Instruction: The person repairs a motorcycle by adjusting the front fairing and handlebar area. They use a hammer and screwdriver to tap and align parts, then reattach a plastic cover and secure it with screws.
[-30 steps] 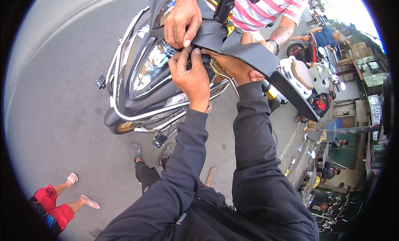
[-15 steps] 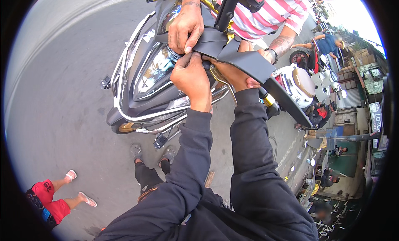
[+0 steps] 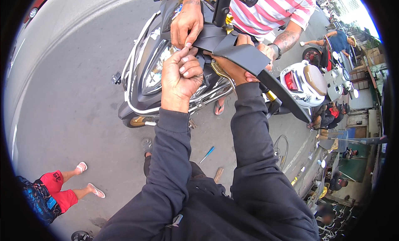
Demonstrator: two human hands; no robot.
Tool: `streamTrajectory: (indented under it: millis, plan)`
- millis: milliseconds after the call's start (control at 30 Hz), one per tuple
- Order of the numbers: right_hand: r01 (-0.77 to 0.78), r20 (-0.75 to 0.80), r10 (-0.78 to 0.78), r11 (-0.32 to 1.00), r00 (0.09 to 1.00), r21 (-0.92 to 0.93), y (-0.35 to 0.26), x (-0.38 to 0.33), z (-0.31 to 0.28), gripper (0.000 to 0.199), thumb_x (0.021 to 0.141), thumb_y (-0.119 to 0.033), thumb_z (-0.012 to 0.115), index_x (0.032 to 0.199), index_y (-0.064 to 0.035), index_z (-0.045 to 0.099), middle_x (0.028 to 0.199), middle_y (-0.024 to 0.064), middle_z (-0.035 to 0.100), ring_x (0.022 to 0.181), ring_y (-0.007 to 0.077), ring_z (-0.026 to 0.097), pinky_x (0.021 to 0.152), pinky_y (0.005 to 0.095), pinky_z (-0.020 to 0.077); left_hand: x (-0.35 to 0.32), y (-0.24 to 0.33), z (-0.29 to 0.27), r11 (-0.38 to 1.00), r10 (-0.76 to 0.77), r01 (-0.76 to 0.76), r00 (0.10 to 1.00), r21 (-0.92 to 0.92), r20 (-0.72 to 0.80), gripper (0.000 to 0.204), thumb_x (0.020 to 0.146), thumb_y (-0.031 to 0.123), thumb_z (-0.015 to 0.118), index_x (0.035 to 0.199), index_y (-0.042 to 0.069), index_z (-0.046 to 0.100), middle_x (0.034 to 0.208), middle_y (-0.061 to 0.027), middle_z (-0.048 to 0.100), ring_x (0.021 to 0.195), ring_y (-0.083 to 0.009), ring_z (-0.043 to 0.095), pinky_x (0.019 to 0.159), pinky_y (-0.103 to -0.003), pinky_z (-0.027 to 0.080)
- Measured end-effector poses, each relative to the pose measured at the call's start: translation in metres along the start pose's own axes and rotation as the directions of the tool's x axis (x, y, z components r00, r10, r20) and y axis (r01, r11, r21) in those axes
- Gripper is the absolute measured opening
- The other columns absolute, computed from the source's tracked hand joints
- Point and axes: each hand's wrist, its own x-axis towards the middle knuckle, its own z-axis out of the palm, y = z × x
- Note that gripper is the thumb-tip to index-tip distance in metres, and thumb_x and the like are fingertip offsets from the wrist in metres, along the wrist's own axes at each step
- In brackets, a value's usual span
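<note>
My left hand point(image 3: 181, 77) is closed at the front of the motorcycle point(image 3: 137, 81), its thumb and forefinger pinched and the other fingers curled toward the palm. Its fingertips meet those of a co-worker's hand point(image 3: 187, 27) at the edge of the dark front fairing. Whatever lies in the pinch is too small to make out. My right hand point(image 3: 232, 70) reaches beneath a matte black panel point(image 3: 243, 58), beside a gold lever point(image 3: 220, 70); the panel hides most of its fingers. The co-worker's other hand point(image 3: 266, 52) rests at the panel's far side.
On the pavement lie a blue screwdriver point(image 3: 207, 155), a brown block point(image 3: 218, 174) and a looped cable point(image 3: 282, 151). A white scooter point(image 3: 305, 85) is parked at the right. Someone in red shorts point(image 3: 62, 191) stands at the lower left.
My left hand has turned over, showing more of its palm and curled fingers, and shifted slightly left. My right hand stays under the panel. The view has shifted, bringing the screwdriver into sight.
</note>
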Motion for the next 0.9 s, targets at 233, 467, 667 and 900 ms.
streamTrajectory:
  millis: [233,467,667,900]
  plan:
    - [-0.089,-0.005,0.09,0.993,0.996,0.083,-0.002,0.001,-0.002,0.056,0.059,-0.035,0.086,0.098,-0.0002,0.065,0.091,0.0129,0.063,0.086,0.0307,0.063,0.077,0.0405,0.051,0.0,-0.035,-0.013,0.991,0.131,-0.125,0.982,-0.052,0.136,0.014,0.095,0.014,0.061,0.103,0.009,0.052,0.083,-0.003,0.054,0.051,-0.0079,0.044,0.045,-0.024,0.037]
    - [-0.155,0.054,0.15,0.983,0.987,0.097,-0.004,0.003,-0.006,0.055,0.062,-0.034,0.086,0.098,0.0012,0.064,0.09,0.0132,0.061,0.084,0.0312,0.063,0.075,0.041,0.0521,-0.006,-0.049,-0.001,0.974,0.224,-0.225,0.974,-0.031,-0.024,0.014,0.098,0.015,0.053,0.109,0.007,0.052,0.085,-0.0038,0.054,0.052,-0.0072,0.045,0.045,-0.023,0.038]
    - [-0.138,0.044,0.133,0.98,0.99,0.146,-0.002,0.005,-0.006,0.053,0.06,-0.033,0.086,0.094,0.001,0.064,0.086,0.0113,0.059,0.081,0.03,0.062,0.072,0.0409,0.051,-0.001,-0.047,-0.024,0.978,0.142,-0.106,0.969,-0.177,0.202,0.041,0.095,0.017,0.053,0.135,0.018,0.049,0.085,-0.0032,0.055,0.052,-0.0095,0.045,0.046,-0.026,0.038]
    - [-0.095,0.059,0.093,0.995,0.994,0.026,0.0,0.001,-0.001,0.053,0.061,-0.035,0.087,0.092,-0.0007,0.062,0.086,0.0117,0.059,0.08,0.0299,0.062,0.071,0.0407,0.0504,-0.004,-0.04,-0.035,0.992,0.117,-0.126,0.96,0.021,0.254,0.046,0.093,0.015,0.054,0.138,0.018,0.049,0.089,-0.0064,0.056,0.052,-0.0107,0.045,0.045,-0.027,0.039]
